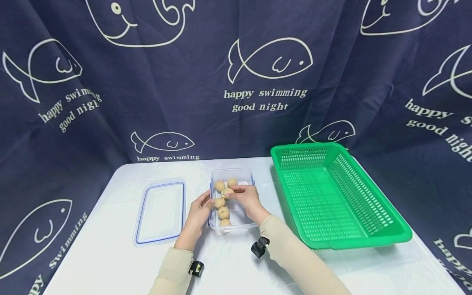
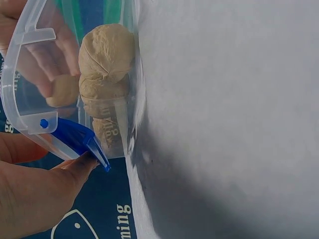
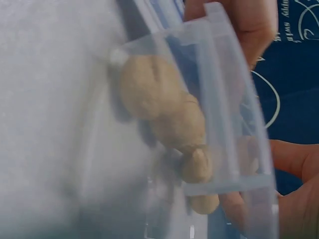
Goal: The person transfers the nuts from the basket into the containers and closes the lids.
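Observation:
A clear plastic container (image 1: 239, 226) with blue side latches stands in the middle of the table, several walnuts (image 1: 223, 213) lined up along its left side. My left hand (image 1: 199, 211) holds its left wall; in the left wrist view the thumb lies by the blue latch (image 2: 75, 135) and a finger reaches the rim. Inside the box, my right hand (image 1: 248, 198) pinches one walnut (image 1: 227, 193) between thumb and fingers, over the far part of the row. Through the clear wall, the left wrist view also catches that pinched walnut (image 2: 63, 91).
Left of the container lies its flat clear lid (image 1: 162, 209) with a blue seal. A large green plastic basket (image 1: 321, 205) with slotted sides stands at the right on the white-covered table (image 1: 99, 254). Behind hangs a dark blue curtain (image 1: 206, 102) with fish drawings.

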{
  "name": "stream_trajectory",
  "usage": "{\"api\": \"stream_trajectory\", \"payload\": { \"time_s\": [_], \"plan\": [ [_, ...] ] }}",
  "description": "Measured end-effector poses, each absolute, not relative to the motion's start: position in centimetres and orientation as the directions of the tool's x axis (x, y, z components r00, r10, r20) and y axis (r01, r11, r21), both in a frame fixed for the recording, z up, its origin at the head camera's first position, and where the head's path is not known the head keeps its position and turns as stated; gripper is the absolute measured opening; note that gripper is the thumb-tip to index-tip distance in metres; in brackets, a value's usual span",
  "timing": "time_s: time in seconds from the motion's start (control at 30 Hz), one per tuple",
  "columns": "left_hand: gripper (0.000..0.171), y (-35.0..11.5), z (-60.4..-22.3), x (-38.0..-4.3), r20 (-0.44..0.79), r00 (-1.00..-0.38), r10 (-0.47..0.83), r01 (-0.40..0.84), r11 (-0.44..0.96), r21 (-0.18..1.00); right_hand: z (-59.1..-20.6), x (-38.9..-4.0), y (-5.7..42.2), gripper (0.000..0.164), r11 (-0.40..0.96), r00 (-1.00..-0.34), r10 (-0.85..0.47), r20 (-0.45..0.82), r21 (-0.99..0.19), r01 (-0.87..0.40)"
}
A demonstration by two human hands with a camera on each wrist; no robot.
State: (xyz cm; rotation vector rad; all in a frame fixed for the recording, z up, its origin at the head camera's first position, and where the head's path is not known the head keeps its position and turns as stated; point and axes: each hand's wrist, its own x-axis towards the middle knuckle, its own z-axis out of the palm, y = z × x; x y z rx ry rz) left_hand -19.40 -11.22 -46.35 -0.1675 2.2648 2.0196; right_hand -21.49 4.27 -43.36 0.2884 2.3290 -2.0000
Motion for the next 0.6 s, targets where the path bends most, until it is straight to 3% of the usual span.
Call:
{"api": "stream_trajectory", "payload": {
  "time_s": [0.6],
  "plan": [
    [0.047,-11.2,-46.3,-19.4,-0.14,-0.99,-0.013,-0.14,0.11,0.984,-45.1,-21.1,3.8,0.031,0.264,-0.974,0.141,-0.176,-0.942,0.208]
  ]
}}
